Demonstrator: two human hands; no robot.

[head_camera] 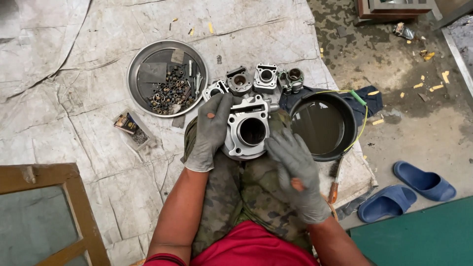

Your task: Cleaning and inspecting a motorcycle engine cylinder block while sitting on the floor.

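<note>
Both hands (212,130) around cylinder block (246,129)

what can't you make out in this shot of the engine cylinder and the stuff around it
Head view only:
- Engine cylinder: its left side is covered by the left hand, its underside by the lap.
- Right hand: palm faces down, so whether it holds anything cannot be told.
- Round tray: the small metal parts are too small to sort.
- Black basin: dark liquid hides the bottom.
- Brush: partly behind the basin.

Basin (351,129) right, parts tray (138,64) left
</note>
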